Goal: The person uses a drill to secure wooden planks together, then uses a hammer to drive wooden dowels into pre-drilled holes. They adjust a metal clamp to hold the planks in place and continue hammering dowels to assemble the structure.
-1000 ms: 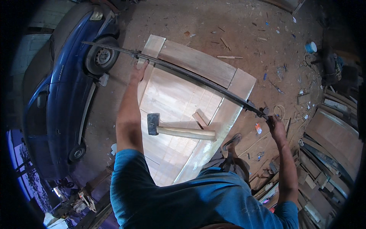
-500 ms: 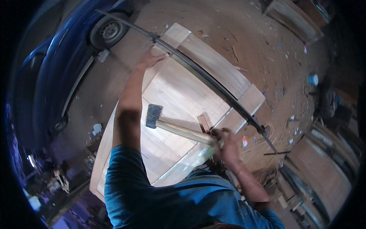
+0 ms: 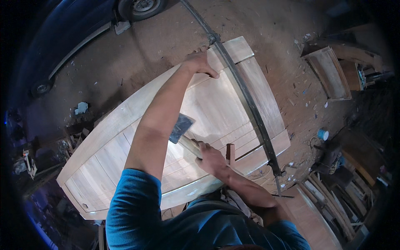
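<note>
A large pale wooden door panel (image 3: pixel 204 100) lies in front of me, with a frame around narrower boards. A long dark bar clamp (image 3: pixel 246 98) spans its far right end. My left hand (image 3: pixel 199 64) grips the panel's far edge beside the clamp, thumb on the inner side. My right hand (image 3: pixel 214 160) is closed around the wooden handle of a hammer (image 3: pixel 182 127) with a dark, blocky head. The hammer is over the panel, its head partly behind my left forearm. A small reddish-brown wood block (image 3: pixel 230 153) stands by the near edge, just right of my right hand.
A dark blue car (image 3: pixel 75 31) with its wheel (image 3: pixel 143 6) stands at the far left. Wooden drawers or boxes (image 3: pixel 329 73) are at the far right. A pale blue can (image 3: pixel 322 134) and stacked boards (image 3: pixel 333 204) lie on the right. Scraps litter the dirt floor.
My view has shifted, so more of the panel's left end shows. My right hand has moved up the handle, away from the near edge. The left hand stays at the far edge by the clamp.
</note>
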`<action>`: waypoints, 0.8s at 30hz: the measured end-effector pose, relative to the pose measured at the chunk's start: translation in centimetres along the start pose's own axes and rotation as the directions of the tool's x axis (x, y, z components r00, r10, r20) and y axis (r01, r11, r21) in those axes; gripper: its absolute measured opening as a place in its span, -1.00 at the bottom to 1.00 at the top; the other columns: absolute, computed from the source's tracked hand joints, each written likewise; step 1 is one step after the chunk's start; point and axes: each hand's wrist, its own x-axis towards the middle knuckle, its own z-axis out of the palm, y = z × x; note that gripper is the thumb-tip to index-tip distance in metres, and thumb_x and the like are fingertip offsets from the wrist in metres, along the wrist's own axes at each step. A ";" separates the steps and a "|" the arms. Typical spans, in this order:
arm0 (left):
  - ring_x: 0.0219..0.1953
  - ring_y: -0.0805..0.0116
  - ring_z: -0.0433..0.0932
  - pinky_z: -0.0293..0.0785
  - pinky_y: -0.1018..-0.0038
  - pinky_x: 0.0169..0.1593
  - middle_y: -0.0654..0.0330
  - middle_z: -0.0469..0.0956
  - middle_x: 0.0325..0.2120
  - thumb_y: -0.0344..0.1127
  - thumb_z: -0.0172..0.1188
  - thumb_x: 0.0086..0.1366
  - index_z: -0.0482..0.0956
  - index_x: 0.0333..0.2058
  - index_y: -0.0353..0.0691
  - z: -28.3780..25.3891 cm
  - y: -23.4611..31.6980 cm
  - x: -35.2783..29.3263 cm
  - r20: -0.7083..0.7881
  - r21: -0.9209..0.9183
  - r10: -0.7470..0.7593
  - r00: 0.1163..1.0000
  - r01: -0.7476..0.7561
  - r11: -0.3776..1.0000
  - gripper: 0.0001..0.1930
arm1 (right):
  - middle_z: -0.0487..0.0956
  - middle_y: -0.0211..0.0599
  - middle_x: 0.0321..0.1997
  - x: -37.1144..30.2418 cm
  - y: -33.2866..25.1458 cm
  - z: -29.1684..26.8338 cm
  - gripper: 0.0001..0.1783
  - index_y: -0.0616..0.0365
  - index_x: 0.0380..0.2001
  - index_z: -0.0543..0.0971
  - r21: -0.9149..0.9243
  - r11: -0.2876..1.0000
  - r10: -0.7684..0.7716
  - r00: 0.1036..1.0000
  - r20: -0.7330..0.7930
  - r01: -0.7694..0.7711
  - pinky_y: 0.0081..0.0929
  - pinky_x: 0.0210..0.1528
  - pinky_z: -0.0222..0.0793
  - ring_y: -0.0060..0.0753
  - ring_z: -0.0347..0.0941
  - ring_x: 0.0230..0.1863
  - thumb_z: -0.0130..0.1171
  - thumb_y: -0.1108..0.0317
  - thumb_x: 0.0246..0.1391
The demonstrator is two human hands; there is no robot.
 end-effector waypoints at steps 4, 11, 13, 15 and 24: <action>0.47 -0.19 0.09 0.06 0.15 0.50 -0.34 0.06 0.41 0.25 0.61 -0.42 -0.18 0.43 -0.54 1.0 -0.9 0.5 -0.066 0.001 -0.034 0.997 0.034 0.999 0.59 | 0.64 0.13 -0.20 -3.5 1.3 -6.1 -0.39 0.29 0.01 0.50 0.166 0.986 -0.021 0.985 0.168 -0.008 -0.06 0.00 0.53 0.18 0.61 -0.10 0.41 0.21 -0.08; 0.47 -0.15 0.08 0.10 0.15 0.49 -0.24 0.09 0.43 0.31 0.59 -0.36 -0.07 0.47 -0.34 1.2 -1.3 1.6 -0.104 -0.061 0.012 0.995 -0.018 0.998 0.51 | 0.53 -0.30 -0.45 -8.2 4.4 -21.4 -0.59 0.28 -0.14 0.53 0.191 0.972 0.145 0.989 -0.024 -0.138 -0.40 -0.27 0.43 -0.57 0.37 -0.37 0.41 0.24 0.06; 0.45 -0.08 0.15 0.12 0.18 0.47 -0.17 0.18 0.40 0.31 0.49 -0.13 0.11 0.44 -0.25 0.5 -2.9 3.5 -0.094 -0.293 -0.014 0.995 -0.014 0.956 0.26 | 0.59 -0.17 -0.40 -7.3 6.6 -24.9 -0.56 0.28 -0.11 0.53 0.108 0.981 0.166 0.984 -0.065 -0.159 -0.39 -0.24 0.48 -0.50 0.50 -0.32 0.42 0.26 0.03; 0.42 -0.02 0.21 0.13 0.22 0.46 -0.10 0.26 0.37 0.28 0.37 0.09 0.26 0.39 -0.18 0.0 -5.2 4.5 -0.053 -0.458 0.002 0.999 -0.026 0.889 0.00 | 0.58 -0.17 -0.42 -5.8 7.8 -26.9 -0.57 0.26 -0.14 0.51 0.091 0.990 0.114 0.987 -0.114 -0.104 -0.39 -0.29 0.48 -0.50 0.54 -0.36 0.44 0.26 0.01; 0.25 0.09 0.43 0.28 0.31 0.30 -0.04 0.51 0.19 0.24 0.13 0.37 0.52 0.22 -0.20 0.1 -6.4 7.0 0.046 -0.556 -0.172 0.984 0.169 0.814 -0.32 | 0.60 -0.04 -0.14 -1.3 12.8 -17.0 -0.48 0.21 -0.02 0.54 0.013 0.991 -0.133 0.987 0.091 0.133 -0.09 -0.06 0.53 0.08 0.59 -0.16 0.47 0.22 -0.01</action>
